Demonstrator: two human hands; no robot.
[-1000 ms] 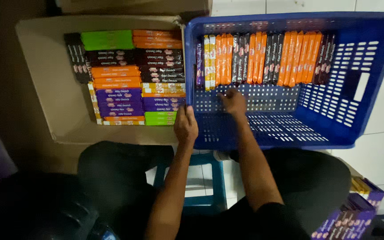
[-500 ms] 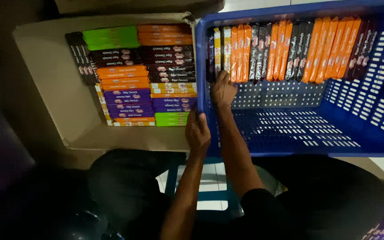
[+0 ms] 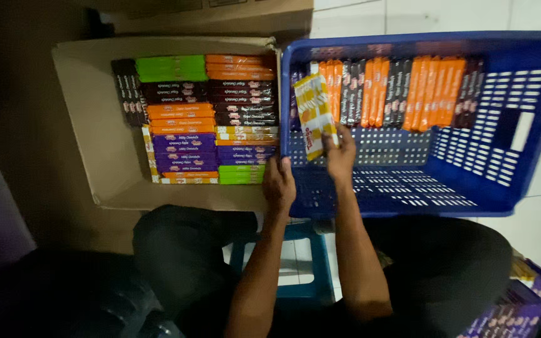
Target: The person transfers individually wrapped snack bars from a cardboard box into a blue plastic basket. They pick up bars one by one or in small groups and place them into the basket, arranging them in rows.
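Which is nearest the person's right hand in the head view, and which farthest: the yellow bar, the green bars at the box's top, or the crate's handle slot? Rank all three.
1. Yellow bar: held in the right hand, at the crate's left end.
2. Handle slot: in the crate's right wall.
3. Green bars: far left, top of the cardboard box.

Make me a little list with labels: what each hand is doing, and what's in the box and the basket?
Right hand: the right hand holds a yellow-and-white bar, lifted clear of the row.
Left hand: the left hand grips the near left corner of the blue basket.
Basket: orange and dark bars stand on edge in a row along the far wall.
Box: the cardboard box holds flat stacks of bars, green, orange, dark, purple and yellow.
Stool: a blue stool below the arms.
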